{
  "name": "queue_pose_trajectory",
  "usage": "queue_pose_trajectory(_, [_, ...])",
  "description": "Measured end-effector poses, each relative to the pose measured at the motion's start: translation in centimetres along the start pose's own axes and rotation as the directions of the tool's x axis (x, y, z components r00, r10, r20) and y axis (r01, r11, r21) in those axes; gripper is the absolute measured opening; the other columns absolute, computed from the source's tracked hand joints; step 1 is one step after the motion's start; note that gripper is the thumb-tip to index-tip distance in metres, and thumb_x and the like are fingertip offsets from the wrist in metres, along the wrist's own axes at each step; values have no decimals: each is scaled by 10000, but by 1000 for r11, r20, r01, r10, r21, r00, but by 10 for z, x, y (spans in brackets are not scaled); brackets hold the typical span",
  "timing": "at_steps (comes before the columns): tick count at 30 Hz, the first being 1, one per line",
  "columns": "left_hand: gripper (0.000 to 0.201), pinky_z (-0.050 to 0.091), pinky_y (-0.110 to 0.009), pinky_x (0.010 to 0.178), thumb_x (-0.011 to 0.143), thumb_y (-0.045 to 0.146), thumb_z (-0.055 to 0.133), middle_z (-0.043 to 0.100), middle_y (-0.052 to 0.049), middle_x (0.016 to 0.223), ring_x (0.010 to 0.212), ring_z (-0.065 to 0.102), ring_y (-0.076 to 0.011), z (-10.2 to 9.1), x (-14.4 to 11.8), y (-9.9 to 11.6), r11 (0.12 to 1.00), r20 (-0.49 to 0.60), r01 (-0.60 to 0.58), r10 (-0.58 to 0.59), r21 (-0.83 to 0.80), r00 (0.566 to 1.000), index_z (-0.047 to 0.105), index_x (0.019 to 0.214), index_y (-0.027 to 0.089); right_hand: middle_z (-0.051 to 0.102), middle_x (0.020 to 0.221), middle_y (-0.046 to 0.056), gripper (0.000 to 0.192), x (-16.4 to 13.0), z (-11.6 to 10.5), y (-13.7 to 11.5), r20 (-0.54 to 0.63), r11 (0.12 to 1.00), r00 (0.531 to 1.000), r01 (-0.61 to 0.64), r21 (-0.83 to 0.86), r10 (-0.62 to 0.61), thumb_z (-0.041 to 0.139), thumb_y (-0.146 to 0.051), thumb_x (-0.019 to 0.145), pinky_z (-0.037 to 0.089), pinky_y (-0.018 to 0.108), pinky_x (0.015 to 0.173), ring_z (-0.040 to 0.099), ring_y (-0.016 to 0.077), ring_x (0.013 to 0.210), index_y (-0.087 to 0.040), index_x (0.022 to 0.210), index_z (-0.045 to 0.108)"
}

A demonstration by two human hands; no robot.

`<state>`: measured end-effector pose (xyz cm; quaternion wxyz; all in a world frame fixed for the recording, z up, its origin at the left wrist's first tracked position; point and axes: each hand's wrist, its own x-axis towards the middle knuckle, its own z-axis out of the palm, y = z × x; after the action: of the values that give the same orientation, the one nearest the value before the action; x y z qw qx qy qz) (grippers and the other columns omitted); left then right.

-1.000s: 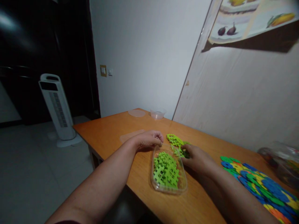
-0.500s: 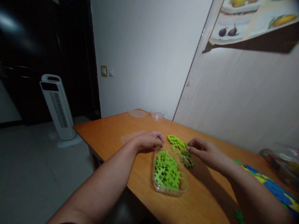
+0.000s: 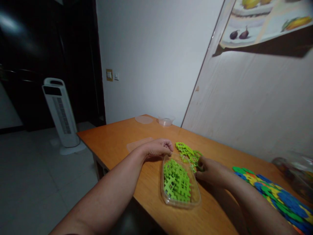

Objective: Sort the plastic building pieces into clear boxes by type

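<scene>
A clear plastic container (image 3: pixel 194 195) on the table holds a heap of light-green lattice toy pieces (image 3: pixel 177 181). My left hand (image 3: pixel 158 148) is closed at the far left corner of the container, its fingertips pinching the rim. Just right of the container, more yellow-green lattice pieces (image 3: pixel 187 151) lie in a loose row. Over the near end of that row is my right hand (image 3: pixel 211 171), thumb and fingers closed around a green lattice piece that they partly hide.
Flat interlocking pieces in blue, yellow and green (image 3: pixel 276 192) lie to the right, beside a clear plastic bag (image 3: pixel 298 173). A flat clear lid (image 3: pixel 138 143) rests behind my left forearm. Farther back are a round lid (image 3: pixel 144 119) and a clear bowl (image 3: pixel 166 120).
My right hand has moved down and closer to the container, onto the near pieces of the row. My left hand stays at the rim. The colourful pieces show more.
</scene>
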<state>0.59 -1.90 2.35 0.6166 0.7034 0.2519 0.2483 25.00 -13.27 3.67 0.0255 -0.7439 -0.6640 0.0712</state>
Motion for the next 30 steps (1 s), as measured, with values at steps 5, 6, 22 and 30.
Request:
queue_pose_trajectory(5, [205, 318, -191, 466, 650, 180, 651, 539, 34, 661, 526, 485, -74, -2, 4, -4, 999, -31, -9, 10, 39, 999, 572, 839, 165, 643, 726, 32, 296, -1, -12, 11, -27, 991, 1000, -10, 134, 14, 655, -405, 708, 327, 264, 521, 562, 182, 639, -201, 908, 578])
queue_pose_trajectory(6, [202, 315, -189, 466, 652, 180, 647, 541, 33, 664, 528, 484, -73, -2, 4, -4, 999, -23, -10, 11, 41, 1000, 574, 839, 165, 627, 703, 20, 286, -4, -17, 11, -45, 983, 999, 23, 184, -15, 646, -405, 726, 329, 260, 519, 545, 169, 623, -198, 909, 569])
queue_pose_trajectory(22, [203, 301, -197, 473, 640, 187, 646, 544, 29, 668, 530, 474, -76, 0, 4, -3, 999, -27, -8, 9, 43, 1000, 579, 830, 164, 656, 748, 23, 112, 16, 3, 22, -304, 936, 952, 133, 327, -29, 549, -270, 787, 421, 267, 620, 569, 165, 689, -210, 856, 613])
queue_pose_trajectory(30, [195, 310, -202, 487, 635, 183, 643, 560, 15, 692, 562, 502, -86, -1, 4, -2, 998, -47, -8, 12, 69, 999, 588, 819, 159, 614, 1209, 100, 333, 20, 29, 2, -289, 936, 896, 353, 5, -337, 552, -328, 848, 395, 378, 940, 527, 259, 1122, -246, 1149, 668])
